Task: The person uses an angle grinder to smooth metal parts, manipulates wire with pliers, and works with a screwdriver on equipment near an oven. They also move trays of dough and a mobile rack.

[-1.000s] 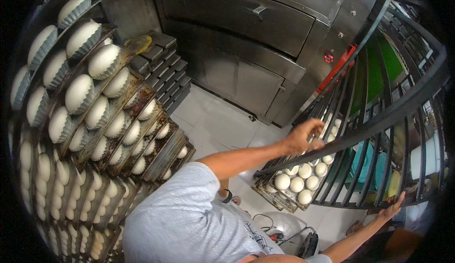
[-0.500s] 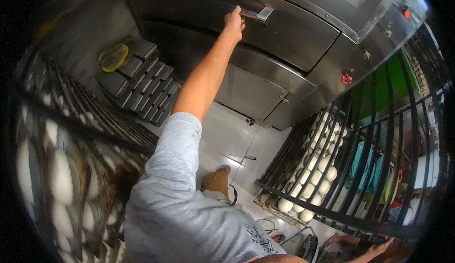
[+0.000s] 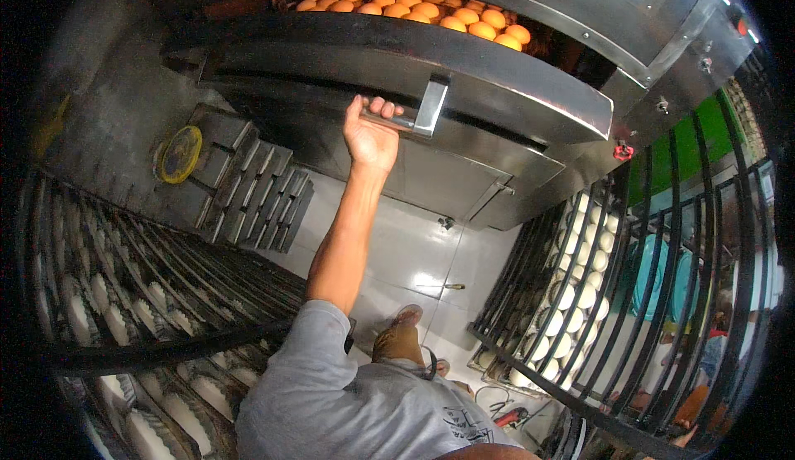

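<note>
My left hand (image 3: 370, 133) is closed around the metal handle (image 3: 406, 120) of an oven door (image 3: 530, 100), palm upward. The heavy door is tilted down and outward, open at the top. In the lit opening behind it lie rows of golden-brown round buns (image 3: 422, 11); the tray under them is mostly hidden by the door's edge. My right hand is not to be made out. At the lower right rim a small skin-coloured bit shows by the rack; whose it is, I cannot tell.
At right, a black rack (image 3: 638, 294) holds pale round dough pieces (image 3: 567, 294). Another rack (image 3: 166, 344) with pale dough in dark moulds stands at left. Stacked metal pans (image 3: 252, 183) and a yellow ring-shaped item (image 3: 178, 154) sit by the wall. A red knob (image 3: 623, 152) juts from the oven.
The oven door has swung down and toward me, with my left hand on its handle. The browned buns inside have come into view, and my view has shifted slightly.
</note>
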A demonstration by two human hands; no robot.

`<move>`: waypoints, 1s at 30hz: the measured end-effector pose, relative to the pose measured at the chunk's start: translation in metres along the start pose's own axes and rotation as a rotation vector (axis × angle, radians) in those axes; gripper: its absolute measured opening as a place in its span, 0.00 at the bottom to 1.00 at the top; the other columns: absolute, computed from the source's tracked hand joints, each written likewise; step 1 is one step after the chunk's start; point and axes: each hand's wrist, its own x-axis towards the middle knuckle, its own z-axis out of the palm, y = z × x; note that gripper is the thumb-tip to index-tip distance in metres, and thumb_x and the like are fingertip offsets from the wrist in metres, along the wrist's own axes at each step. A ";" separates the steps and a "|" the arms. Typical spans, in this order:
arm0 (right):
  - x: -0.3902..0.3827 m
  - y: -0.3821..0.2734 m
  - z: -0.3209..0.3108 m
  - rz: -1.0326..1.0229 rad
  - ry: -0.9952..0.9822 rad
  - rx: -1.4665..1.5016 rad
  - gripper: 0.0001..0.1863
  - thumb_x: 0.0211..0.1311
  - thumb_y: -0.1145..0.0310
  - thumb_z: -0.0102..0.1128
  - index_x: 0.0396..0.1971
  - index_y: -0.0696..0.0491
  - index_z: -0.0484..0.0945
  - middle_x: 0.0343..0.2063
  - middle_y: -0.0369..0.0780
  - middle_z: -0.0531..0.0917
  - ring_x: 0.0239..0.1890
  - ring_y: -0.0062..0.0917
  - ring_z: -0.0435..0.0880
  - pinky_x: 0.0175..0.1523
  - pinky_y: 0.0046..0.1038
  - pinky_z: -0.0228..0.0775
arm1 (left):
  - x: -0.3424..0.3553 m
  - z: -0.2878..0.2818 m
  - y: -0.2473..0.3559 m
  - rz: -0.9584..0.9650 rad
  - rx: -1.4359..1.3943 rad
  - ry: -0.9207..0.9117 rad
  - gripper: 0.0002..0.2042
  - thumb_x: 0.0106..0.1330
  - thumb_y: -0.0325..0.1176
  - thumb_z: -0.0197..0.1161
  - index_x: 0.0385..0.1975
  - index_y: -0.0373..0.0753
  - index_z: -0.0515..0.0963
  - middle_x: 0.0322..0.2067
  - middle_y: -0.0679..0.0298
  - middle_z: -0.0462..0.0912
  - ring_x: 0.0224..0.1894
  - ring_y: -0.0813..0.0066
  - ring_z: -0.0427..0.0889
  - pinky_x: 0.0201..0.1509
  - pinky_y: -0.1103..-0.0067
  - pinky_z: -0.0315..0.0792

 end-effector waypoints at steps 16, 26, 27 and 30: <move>0.015 0.025 -0.035 -0.034 -0.073 0.022 0.23 0.65 0.53 0.62 0.49 0.56 0.77 0.33 0.39 0.79 0.34 0.27 0.78 0.45 0.33 0.73 | 0.037 0.020 -0.007 0.057 0.149 -0.191 0.14 0.73 0.40 0.50 0.26 0.41 0.70 0.25 0.62 0.72 0.33 0.64 0.73 0.50 0.61 0.70; 0.030 0.037 -0.082 -0.026 -0.094 0.203 0.22 0.65 0.54 0.62 0.49 0.57 0.77 0.35 0.41 0.80 0.35 0.29 0.79 0.46 0.34 0.75 | 0.129 0.035 -0.005 -0.039 0.270 -0.274 0.20 0.78 0.42 0.34 0.29 0.35 0.67 0.32 0.54 0.73 0.43 0.55 0.76 0.60 0.57 0.69; 0.031 0.042 -0.087 -0.023 -0.087 0.214 0.22 0.65 0.54 0.62 0.49 0.57 0.77 0.35 0.41 0.80 0.35 0.29 0.79 0.46 0.34 0.75 | 0.133 0.040 -0.001 -0.074 0.235 -0.299 0.21 0.79 0.42 0.31 0.30 0.35 0.67 0.32 0.54 0.73 0.43 0.55 0.76 0.60 0.58 0.69; 0.032 0.045 -0.109 -0.030 -0.075 0.212 0.22 0.65 0.54 0.62 0.49 0.57 0.77 0.36 0.42 0.80 0.35 0.30 0.80 0.46 0.35 0.75 | 0.123 0.037 -0.015 -0.029 0.274 -0.283 0.21 0.79 0.42 0.31 0.31 0.35 0.66 0.32 0.54 0.72 0.43 0.56 0.76 0.62 0.58 0.69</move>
